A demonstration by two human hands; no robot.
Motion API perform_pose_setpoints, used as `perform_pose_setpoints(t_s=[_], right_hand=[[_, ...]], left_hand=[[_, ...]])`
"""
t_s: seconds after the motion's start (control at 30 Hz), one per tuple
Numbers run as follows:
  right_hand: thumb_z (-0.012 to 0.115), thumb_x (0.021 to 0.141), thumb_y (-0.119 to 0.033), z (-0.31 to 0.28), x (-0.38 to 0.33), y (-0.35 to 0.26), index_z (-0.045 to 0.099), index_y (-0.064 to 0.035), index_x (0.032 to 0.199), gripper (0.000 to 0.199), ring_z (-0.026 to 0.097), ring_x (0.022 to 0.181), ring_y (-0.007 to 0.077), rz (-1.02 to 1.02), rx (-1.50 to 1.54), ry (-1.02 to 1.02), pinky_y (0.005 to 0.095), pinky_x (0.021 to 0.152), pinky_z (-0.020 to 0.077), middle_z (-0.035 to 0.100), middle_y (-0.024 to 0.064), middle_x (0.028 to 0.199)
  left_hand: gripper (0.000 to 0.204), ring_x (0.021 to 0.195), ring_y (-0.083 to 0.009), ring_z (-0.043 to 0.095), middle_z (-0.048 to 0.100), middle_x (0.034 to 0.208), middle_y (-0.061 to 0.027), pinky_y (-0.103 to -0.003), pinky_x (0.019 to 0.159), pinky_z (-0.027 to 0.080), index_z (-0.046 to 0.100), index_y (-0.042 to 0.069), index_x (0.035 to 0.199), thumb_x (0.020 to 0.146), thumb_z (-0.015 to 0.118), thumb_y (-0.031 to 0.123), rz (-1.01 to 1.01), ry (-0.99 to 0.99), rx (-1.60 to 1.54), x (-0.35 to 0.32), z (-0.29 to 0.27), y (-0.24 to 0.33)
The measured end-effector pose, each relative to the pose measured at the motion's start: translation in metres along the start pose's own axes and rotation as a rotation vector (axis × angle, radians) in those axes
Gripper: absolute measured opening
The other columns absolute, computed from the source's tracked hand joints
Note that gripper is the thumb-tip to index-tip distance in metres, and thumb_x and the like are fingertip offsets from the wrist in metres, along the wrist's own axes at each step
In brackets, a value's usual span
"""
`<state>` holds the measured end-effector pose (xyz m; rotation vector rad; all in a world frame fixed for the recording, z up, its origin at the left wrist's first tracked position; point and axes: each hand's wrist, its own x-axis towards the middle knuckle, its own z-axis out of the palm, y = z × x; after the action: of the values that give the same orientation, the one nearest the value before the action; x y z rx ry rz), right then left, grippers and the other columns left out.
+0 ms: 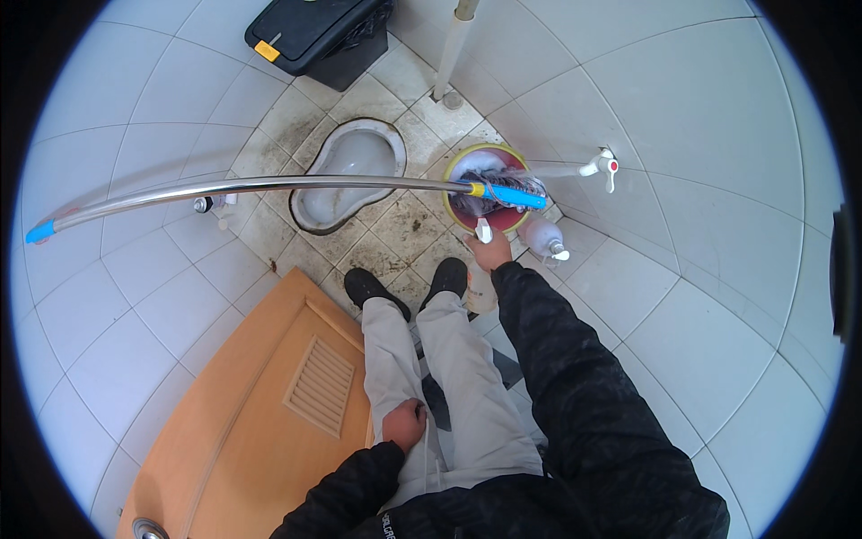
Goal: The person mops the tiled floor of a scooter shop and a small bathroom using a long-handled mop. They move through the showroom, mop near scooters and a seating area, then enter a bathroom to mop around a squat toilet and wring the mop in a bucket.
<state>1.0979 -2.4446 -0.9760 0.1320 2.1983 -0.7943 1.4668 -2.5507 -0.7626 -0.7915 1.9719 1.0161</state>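
Note:
My right hand [490,252] is closed round the neck of a spray bottle with a white trigger head [484,231]; its pale body [481,295] hangs below my fingers. Just beyond stands a bucket [509,152] with a yellow rim and reddish inside, holding foamy water. Across it lies a long-handled floor brush, its blue and yellow head [509,195] over the bucket and its metal handle [269,183] reaching far left. Beside the bucket is a clear, pinkish bottle [539,234] with a white top. Against my trousers, my left hand [404,425] is curled closed near a white drawstring; its contents are hidden.
A squat toilet [357,153] is set in the stained tiled floor [395,232]. A black bin [316,38] stands at the far wall, near a white pipe [453,52]. The tap [603,167] juts from the right wall. A wooden door [260,404] is at lower left.

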Motion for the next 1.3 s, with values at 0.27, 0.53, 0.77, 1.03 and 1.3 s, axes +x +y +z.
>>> perform_pose_setpoints(t_s=[0.27,0.53,0.77,1.03,1.3], right_hand=[[0.078,0.083,-0.041,0.007,-0.022,0.004,0.065,0.0015,0.103,0.049,0.068,0.097,0.0402,-0.091,0.039,0.138,0.0457,0.085,0.0519,0.071,0.0226,0.097],[0.077,0.083,-0.042,0.001,-0.007,0.005,0.062,-0.0006,0.113,0.053,0.065,0.101,0.0404,0.053,-0.001,-0.068,0.0457,0.087,0.0509,0.069,0.0228,0.106],[0.077,0.082,-0.039,0.012,-0.019,-0.002,0.060,-0.0056,0.122,0.055,0.063,0.106,0.0421,-0.119,-0.172,-0.053,0.0481,0.091,0.0511,0.068,0.0224,0.111],[0.078,0.083,-0.032,-0.002,-0.024,0.025,0.062,-0.0022,0.111,0.044,0.062,0.106,0.0420,-0.095,-0.232,-0.076,0.0495,0.089,0.0508,0.064,0.0231,0.112],[0.077,0.084,-0.035,-0.010,-0.031,0.034,0.063,-0.0012,0.102,0.041,0.062,0.101,0.0427,-0.295,-0.223,-0.016,0.0494,0.087,0.0507,0.066,0.0226,0.102]], left_hand=[[0.022,0.086,-0.0369,0.067,0.071,0.097,-0.0142,-0.047,0.075,0.053,0.068,0.008,0.099,0.093,0.060,0.027,0.014,0.002,-0.009,0.000,0.000,-0.002],[0.022,0.086,-0.0369,0.067,0.071,0.096,-0.0140,-0.048,0.075,0.053,0.068,0.008,0.099,0.093,0.060,0.028,0.004,-0.017,-0.001,0.002,-0.002,-0.005],[0.022,0.087,-0.0372,0.067,0.071,0.097,-0.0144,-0.048,0.076,0.053,0.068,0.008,0.099,0.093,0.060,0.028,0.017,-0.006,-0.006,0.003,-0.002,-0.004],[0.022,0.087,-0.0375,0.067,0.070,0.097,-0.0148,-0.048,0.076,0.053,0.068,0.008,0.099,0.093,0.059,0.027,-0.009,-0.018,-0.001,0.002,0.000,-0.004],[0.022,0.088,-0.0369,0.068,0.072,0.098,-0.0151,-0.047,0.076,0.054,0.070,0.008,0.101,0.093,0.061,0.027,-0.016,-0.020,-0.012,0.003,0.009,-0.005]])
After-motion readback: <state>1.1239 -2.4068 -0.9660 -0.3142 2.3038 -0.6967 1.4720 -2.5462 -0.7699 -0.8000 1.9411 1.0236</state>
